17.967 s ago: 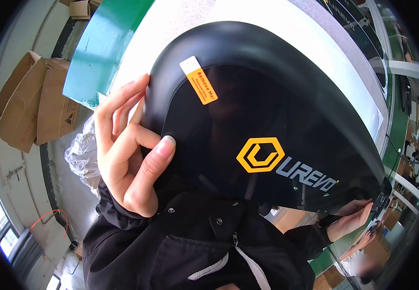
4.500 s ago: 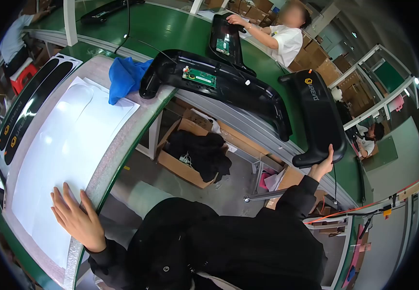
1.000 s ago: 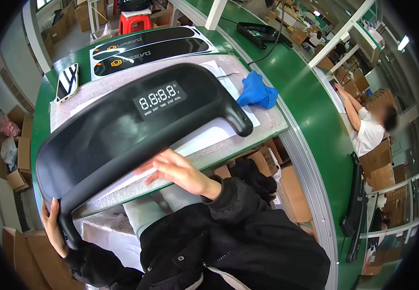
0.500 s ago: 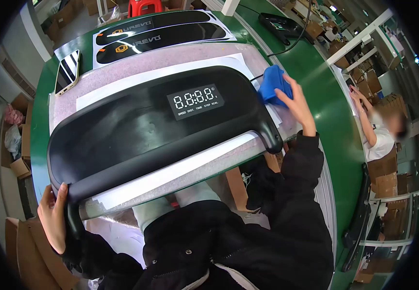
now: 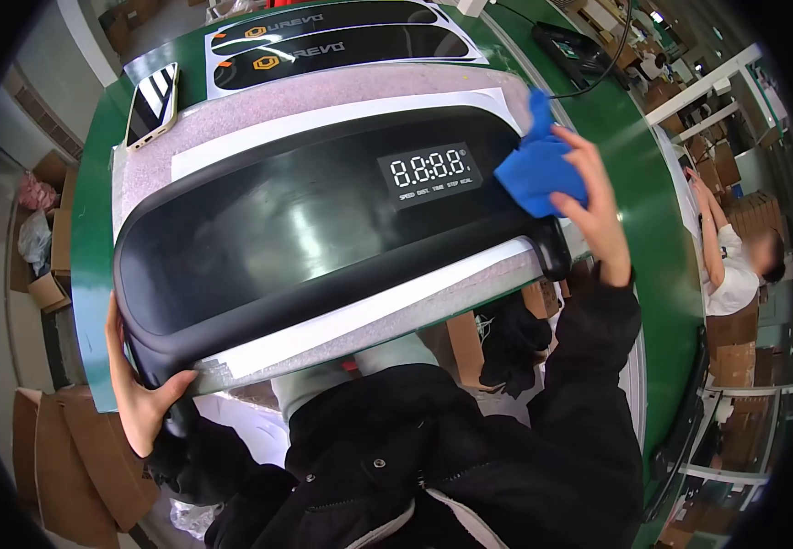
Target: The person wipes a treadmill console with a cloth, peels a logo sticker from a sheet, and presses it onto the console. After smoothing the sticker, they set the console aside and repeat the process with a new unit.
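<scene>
A black console panel [image 5: 268, 229] with a lit digit display [image 5: 428, 174] lies on a foam-covered pad [image 5: 415, 78] with white paper under it. My left hand [image 5: 143, 393] grips the panel's lower left corner, thumb on the near side and fingers along the outer edge. A blue cloth [image 5: 543, 174] is held in my right hand [image 5: 593, 206], over the panel's right end. Its fingers are bent round the cloth's right side.
A phone [image 5: 153, 105] lies at the pad's back left corner. Two black logo strips [image 5: 342, 55] are behind the pad. A cable and a black part [image 5: 575, 55] rest on the green table [image 5: 95, 274]. Another person [image 5: 735, 274] works at the right.
My right hand has brought the blue cloth from beside the panel onto its right end. My left thumb has moved to the panel's near edge. The camera view has shifted slightly.
</scene>
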### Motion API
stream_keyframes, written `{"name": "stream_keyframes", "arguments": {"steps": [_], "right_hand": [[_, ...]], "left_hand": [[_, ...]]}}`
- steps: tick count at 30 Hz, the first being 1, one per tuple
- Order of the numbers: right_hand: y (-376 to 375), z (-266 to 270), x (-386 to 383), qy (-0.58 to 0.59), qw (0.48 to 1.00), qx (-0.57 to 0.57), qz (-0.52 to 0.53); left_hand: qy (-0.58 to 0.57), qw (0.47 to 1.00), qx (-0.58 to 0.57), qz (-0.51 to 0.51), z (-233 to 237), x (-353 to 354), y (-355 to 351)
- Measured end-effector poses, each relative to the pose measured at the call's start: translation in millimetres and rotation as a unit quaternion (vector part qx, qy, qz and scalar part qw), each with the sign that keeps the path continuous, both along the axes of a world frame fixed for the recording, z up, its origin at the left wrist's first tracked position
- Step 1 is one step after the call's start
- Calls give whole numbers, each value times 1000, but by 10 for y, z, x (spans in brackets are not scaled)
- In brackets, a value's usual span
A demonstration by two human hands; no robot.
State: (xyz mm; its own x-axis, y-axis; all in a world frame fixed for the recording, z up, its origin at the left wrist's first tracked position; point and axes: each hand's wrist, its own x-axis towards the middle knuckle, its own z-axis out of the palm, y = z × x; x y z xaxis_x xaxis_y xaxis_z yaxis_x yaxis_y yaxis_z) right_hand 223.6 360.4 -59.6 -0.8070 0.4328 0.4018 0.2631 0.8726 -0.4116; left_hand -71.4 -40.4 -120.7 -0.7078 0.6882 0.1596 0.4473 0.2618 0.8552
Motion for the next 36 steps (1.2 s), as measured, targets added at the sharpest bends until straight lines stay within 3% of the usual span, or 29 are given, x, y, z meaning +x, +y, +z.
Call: {"name": "stream_keyframes", "arguments": {"steps": [2, 3, 6, 12, 15, 17, 18, 19, 20, 22, 23, 25, 26, 27, 28, 30, 31, 33, 36], "right_hand": [[-175, -278, -339, 1, 997, -66, -37], [-140, -281, -409, 57, 984, -171, -8], [-484, -212, -841, -61, 996, 9, 57], [-2139, -501, -2316, 122, 940, -24, 317], [-2616, -481, -2581, 68, 911, -61, 403], [-2653, -521, -2602, 79, 902, -84, 416], [-2598, -529, -2545, 93, 901, -93, 413], [-2481, -526, -2450, 62, 905, -96, 409], [-2312, -442, -2300, 30, 908, -99, 407], [-1836, -204, -1874, -32, 944, -133, 301], [-1517, -366, -1701, 101, 956, -68, 268], [-929, -271, -1068, 19, 995, -73, 59], [-652, -308, -760, 32, 999, -34, -11], [-427, -403, -471, 59, 994, -78, -47], [-305, -466, -306, 86, 985, -121, -86], [-439, -435, -288, 63, 987, -74, -126], [-541, -455, -367, 35, 986, 9, -165], [-884, -427, -759, -21, 973, 162, -163], [-1654, -422, -1567, 40, 987, 110, 106]], "left_hand": [[28, 999, -1, 20, -4, 10, -3], [42, 999, -10, 21, 10, 5, -11], [43, 998, 7, 34, -24, 11, -17], [59, 998, 14, 20, -17, -2, -48], [-143, 988, 34, 52, -179, -34, -211], [-124, 991, 32, 32, -129, -29, -209], [-114, 993, 32, 21, -80, -17, -164], [-175, 983, 59, 18, -41, 15, -116], [-111, 991, 74, 2, -145, -16, -154], [-67, 995, 73, -5, -39, -1, -32], [-78, 995, 67, 5, 12, 31, -22], [-66, 995, 68, 5, -19, 17, -47], [-58, 996, 68, 4, -28, 6, -55], [-47, 997, 64, 4, -22, 2, -58], [-52, 996, 68, 11, -17, -10, -47], [-66, 995, 77, 15, -21, 20, -30], [-77, 994, 77, 17, 8, 38, -22], [-74, 995, 71, 14, -25, 32, -35], [-75, 995, 61, -3, 8, 17, -24]]}}
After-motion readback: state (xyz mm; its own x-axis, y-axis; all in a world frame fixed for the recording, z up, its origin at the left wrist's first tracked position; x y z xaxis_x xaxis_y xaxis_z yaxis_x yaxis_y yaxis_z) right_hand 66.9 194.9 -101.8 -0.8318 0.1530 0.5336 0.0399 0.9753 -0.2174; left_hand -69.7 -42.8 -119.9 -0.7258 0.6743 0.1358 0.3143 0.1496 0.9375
